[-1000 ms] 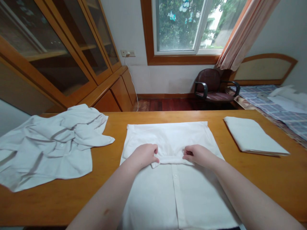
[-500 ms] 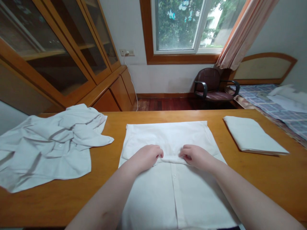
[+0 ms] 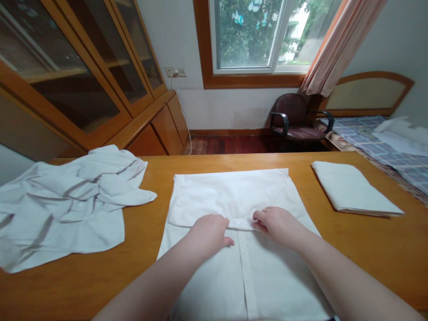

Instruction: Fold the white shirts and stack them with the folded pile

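A white button-front shirt (image 3: pixel 217 276) lies flat on the wooden table in front of me, its far part folded over toward me into a wide band (image 3: pixel 230 191). My left hand (image 3: pixel 210 234) rests on the left side of the fold's near edge, with the thumb spread away from the fingers. Across the button strip, my right hand (image 3: pixel 276 225) touches the same edge on the right, fingers bent and the thumb slightly apart from them. No cloth shows pinched in either hand. The palms are hidden from view.
On the left of the table (image 3: pixel 140 267) is a crumpled white shirt (image 3: pixel 80 200). A neatly folded white garment (image 3: pixel 354 189) sits at the right. Beyond the table stand a glass-door cabinet (image 3: pixel 140 116), a maroon armchair (image 3: pixel 294 116) and a bed (image 3: pixel 384 133).
Both hands have loosened from their curled grip on the fold's edge. The left thumb has spread out, and both hands have shifted slightly toward me. The folded edge now lies flatter.
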### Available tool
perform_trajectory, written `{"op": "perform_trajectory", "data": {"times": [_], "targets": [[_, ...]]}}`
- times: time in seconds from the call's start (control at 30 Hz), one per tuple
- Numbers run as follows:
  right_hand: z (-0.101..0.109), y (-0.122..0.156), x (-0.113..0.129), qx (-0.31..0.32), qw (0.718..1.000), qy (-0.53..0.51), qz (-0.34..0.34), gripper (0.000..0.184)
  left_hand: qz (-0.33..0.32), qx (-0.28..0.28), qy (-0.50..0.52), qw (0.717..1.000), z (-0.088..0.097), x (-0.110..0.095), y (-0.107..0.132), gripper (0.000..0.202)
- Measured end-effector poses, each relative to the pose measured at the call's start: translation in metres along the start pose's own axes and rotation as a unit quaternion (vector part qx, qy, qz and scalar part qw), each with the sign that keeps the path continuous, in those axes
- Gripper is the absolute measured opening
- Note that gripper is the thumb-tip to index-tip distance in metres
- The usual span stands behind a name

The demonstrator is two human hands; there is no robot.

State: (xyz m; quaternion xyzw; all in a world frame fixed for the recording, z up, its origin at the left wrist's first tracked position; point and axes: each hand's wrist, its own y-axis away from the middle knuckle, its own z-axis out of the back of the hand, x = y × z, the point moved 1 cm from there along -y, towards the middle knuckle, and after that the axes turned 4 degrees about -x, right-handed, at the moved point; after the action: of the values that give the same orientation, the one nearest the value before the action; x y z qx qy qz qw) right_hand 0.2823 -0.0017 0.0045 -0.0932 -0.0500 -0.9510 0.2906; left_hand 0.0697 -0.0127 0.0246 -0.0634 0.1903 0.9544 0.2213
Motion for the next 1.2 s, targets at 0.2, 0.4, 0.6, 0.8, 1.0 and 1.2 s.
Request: {"op": "perform_trajectory", "data": {"times": [0.2, 0.4, 0.6, 0.8, 1.0, 1.2], "targets": [[-0.002, 0.0, 0.007, 0.016, 0.989, -0.095, 0.116, 0.022, 0.011, 0.001, 0.031, 0.999, -0.007, -0.005, 0.015, 0.049], [-0.009, 0.001, 0.003, 0.036, 0.99, -0.116, 0.071, 0.016, 0.034, 0.013, 0.031, 0.999, -0.009, -0.009, 0.022, 0.035], [-0.008, -0.002, 0.002, 0.033, 0.993, -0.107, 0.027, 0.012, 0.027, 0.009, 0.011, 1.0, -0.007, -0.004, 0.016, 0.024], [-0.007, -0.003, 0.004, 0.032, 0.994, -0.099, 0.036, 0.019, 0.028, -0.005, -0.007, 1.0, -0.003, 0.001, 0.006, 0.017], [-0.008, -0.003, 0.007, 0.021, 0.997, -0.073, 0.024, 0.01, 0.027, -0.049, -0.04, 0.998, -0.016, 0.003, -0.007, 0.01], [-0.012, -0.006, 0.004, 0.01, 0.999, -0.034, -0.018, 0.01, 0.027, -0.077, -0.048, 0.995, -0.016, 0.005, -0.008, 0.018]]}}
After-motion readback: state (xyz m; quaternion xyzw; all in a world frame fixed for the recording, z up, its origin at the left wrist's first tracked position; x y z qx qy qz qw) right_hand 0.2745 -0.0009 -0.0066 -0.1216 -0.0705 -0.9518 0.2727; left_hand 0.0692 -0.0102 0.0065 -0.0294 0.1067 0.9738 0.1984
